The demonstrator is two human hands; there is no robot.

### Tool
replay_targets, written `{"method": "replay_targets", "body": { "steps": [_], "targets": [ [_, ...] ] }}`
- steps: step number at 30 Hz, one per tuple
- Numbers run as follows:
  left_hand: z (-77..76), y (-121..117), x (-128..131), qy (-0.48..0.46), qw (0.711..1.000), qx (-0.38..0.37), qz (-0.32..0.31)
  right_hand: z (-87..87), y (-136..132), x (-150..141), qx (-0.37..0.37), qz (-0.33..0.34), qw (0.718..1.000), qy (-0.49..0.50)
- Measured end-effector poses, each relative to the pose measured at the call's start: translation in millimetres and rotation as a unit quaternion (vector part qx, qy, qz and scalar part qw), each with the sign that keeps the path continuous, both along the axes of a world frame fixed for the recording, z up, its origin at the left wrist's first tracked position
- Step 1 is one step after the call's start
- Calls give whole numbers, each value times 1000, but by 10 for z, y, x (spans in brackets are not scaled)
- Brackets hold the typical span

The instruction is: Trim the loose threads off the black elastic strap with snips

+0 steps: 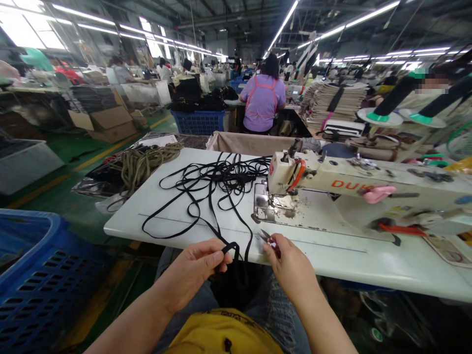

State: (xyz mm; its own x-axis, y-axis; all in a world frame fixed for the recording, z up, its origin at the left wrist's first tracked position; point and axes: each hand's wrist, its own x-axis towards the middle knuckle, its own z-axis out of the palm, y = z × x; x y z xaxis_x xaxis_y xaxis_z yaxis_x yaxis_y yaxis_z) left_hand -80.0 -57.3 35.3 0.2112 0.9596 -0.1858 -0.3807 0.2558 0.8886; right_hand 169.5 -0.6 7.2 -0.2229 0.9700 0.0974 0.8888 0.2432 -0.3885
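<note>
A long, tangled black strap (210, 191) lies in loops across the white sewing table (147, 211). Near the table's front edge, my left hand (206, 263) pinches a stretch of this strap between thumb and fingers, and loose lengths hang below it. My right hand (289, 265) is closed around small thread snips (266, 237), their pointed blades aimed up and to the left. The snips are apart from the strap. To the right stands a sewing machine (332, 182) with its stained metal plate just beyond my right hand.
A blue basket (51, 246) is at the left. Olive cords (147, 160) are piled by the table's left edge. Thread cones (396, 96) rise behind the machine. A person in a purple top (261, 101) sits ahead, near a stack of beige pieces (328, 103).
</note>
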Motion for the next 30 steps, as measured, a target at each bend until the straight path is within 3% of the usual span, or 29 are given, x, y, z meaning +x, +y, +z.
{"method": "replay_targets", "body": {
  "steps": [4, 9, 16, 22, 30],
  "targets": [
    [0, 41, 45, 58, 998, 15, -7, -2, -25, 37, -33, -15, 998, 49],
    [37, 92, 125, 16, 998, -61, -23, 73, -69, 47, -71, -13, 982, 177],
    [102, 212, 271, 20, 996, -86, 12, 182, -218, 51, -129, -3, 917, 377],
    [56, 278, 421, 43, 998, -52, -6, 333, -364, -27, -152, 55, 906, 391],
    [-11, 329, 586, 38, 997, -63, -28, 86, -485, -78, -297, 51, 836, 458]
  ]
}}
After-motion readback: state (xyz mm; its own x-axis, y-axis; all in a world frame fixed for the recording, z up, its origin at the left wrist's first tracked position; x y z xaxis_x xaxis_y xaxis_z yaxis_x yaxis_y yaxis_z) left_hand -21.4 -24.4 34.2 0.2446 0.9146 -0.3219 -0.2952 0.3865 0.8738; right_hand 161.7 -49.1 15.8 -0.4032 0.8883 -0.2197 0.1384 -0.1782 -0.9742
